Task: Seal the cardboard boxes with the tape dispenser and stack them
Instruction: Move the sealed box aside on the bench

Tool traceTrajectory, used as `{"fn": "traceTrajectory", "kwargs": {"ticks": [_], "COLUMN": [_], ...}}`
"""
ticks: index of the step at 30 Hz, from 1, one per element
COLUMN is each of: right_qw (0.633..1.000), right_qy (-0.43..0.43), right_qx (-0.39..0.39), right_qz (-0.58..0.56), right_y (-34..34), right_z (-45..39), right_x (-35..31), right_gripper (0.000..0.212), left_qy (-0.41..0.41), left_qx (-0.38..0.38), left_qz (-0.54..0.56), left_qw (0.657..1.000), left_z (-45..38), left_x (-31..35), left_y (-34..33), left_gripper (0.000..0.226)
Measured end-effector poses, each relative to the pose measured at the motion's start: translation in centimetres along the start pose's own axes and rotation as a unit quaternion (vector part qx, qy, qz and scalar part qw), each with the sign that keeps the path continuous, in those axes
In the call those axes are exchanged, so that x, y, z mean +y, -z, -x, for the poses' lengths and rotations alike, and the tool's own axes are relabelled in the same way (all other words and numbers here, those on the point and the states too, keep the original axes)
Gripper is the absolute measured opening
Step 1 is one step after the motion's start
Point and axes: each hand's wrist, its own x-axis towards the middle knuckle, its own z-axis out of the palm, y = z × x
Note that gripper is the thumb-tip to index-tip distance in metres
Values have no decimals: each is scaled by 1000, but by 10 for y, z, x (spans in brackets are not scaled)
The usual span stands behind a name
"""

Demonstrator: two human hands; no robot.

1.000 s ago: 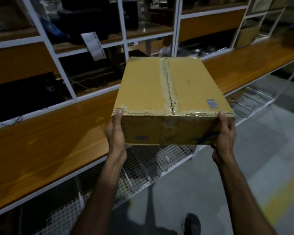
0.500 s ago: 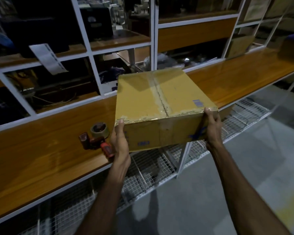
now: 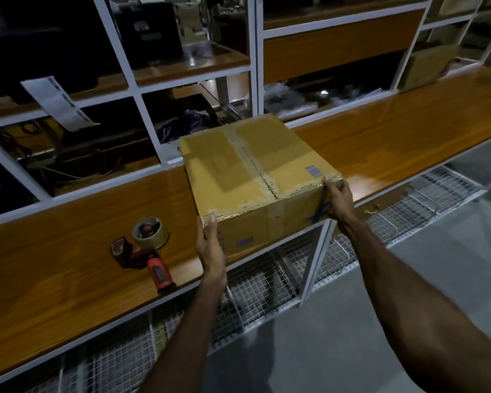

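Lowered onto bench [image 3: 394, 129]: taped, scuffed cardboard box [image 3: 255, 177].

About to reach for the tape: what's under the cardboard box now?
The wooden shelf lies under the cardboard box; the near edge overhangs it. Whether the box touches it is hidden. Both hands, left hand and right hand, grip its near corners.

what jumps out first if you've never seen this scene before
A taped cardboard box sits in the middle on the long wooden shelf, its near corners gripped by the left hand and right hand. Left of it lies a red tape dispenser with a roll of tan tape, near the shelf's front edge.
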Motion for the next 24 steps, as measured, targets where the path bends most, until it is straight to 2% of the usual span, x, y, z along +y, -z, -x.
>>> {"fn": "traceTrajectory", "kwargs": {"ticks": [1, 4, 7, 9, 11, 15, 20, 24], "right_qw": [1000, 1000, 999, 998, 998, 996, 993, 996], "right_qy": [-4, -15, -7, 0, 10, 33, 5, -16], "right_qx": [-6, -14, -30, -31, -32, -13, 41, 19], "right_qz": [7, 24, 38, 50, 59, 86, 110, 82], "right_y": [-1, -2, -10, -12, -13, -15, -30, -59], "right_z": [-11, -50, -61, -55, -49, -18, 71, 166], "right_x": [5, 19, 7, -6, -8, 4, 38, 42], "right_gripper": [70, 115, 122, 116, 96, 78, 71, 57], "left_qy": [-3, -1, 5, 6, 12, 6, -16, -47], "left_qx": [-4, -22, -29, -31, -30, -27, -63, -101], "left_qz": [0, 5, 1, -2, -24, -146, -271, -294], "left_qw": [1000, 1000, 1000, 999, 999, 989, 960, 949], "left_z": [-5, -18, -28, -29, -31, -34, -3, 40], "left_x": [2, 8, 14, 20, 21, 8, -7, 4], "left_y": [-3, -10, -10, -11, -7, 20, 74, 123], "left_gripper": [119, 118, 112, 107, 104, 84, 42, 30]}}
